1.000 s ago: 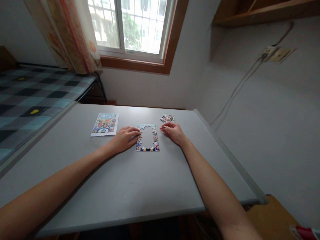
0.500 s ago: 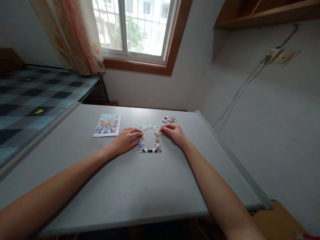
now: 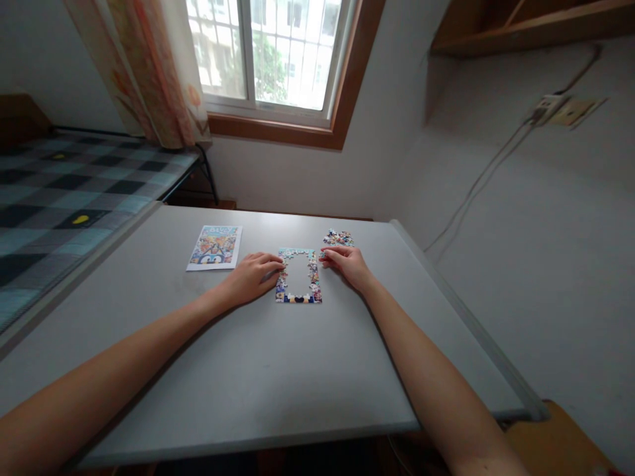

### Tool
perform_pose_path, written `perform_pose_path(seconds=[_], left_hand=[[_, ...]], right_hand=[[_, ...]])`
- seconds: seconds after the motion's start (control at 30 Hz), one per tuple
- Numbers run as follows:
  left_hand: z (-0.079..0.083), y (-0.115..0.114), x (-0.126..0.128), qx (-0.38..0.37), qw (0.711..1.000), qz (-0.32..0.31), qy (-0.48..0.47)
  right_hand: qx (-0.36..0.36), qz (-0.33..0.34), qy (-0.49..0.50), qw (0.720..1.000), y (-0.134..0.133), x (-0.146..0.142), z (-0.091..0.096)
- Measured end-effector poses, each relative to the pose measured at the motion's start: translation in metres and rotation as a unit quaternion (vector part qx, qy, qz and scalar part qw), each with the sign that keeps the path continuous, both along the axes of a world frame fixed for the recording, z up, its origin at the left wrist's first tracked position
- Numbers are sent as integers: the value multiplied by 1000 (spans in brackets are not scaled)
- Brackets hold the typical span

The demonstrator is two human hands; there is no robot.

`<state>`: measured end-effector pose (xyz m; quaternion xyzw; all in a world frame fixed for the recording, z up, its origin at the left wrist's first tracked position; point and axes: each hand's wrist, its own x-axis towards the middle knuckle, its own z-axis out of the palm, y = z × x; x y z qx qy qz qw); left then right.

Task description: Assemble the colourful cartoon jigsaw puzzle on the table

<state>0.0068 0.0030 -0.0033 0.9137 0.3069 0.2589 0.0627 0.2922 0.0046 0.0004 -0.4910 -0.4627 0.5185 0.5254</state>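
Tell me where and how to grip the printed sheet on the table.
Probably pinch the left edge of the printed sheet, coming in low from its left: it lies flat on the table, offering only a thin rim, and the left hand is beside its near right corner.

Daylight enters through the window [image 3: 278, 56], its panes blown out to near white. Below the window, the table [image 3: 317, 370] catches a soft sheen at its far edge and dulls to grey farther from the glass. Right of the window, the wall [image 3: 546, 277] lies dim. Soft shadows hug the forearms [image 3: 149, 347]. Wide-angle stretch slants the window's frame; puzzle pieces [image 3: 338, 237] below it look too soft to distinguish.
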Motion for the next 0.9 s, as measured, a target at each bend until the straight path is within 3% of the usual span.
perform_pose_path(seconds=[0.47,0.63,0.77,0.9], left_hand=[[-1,1,0,1,1000,-2,-5],[0,1,1,5,1000,-3,-2],[1,0,1,3,1000,-3,-3],[0,1,2,3,1000,-2,-10]], right_hand=[[21,7,1,1000,-5,-3,4],[82,-50,-92,991,6,-6,20],[126,-37,-135,982,25,-21,36],[170,-64,-159,971,33,-44,30]])
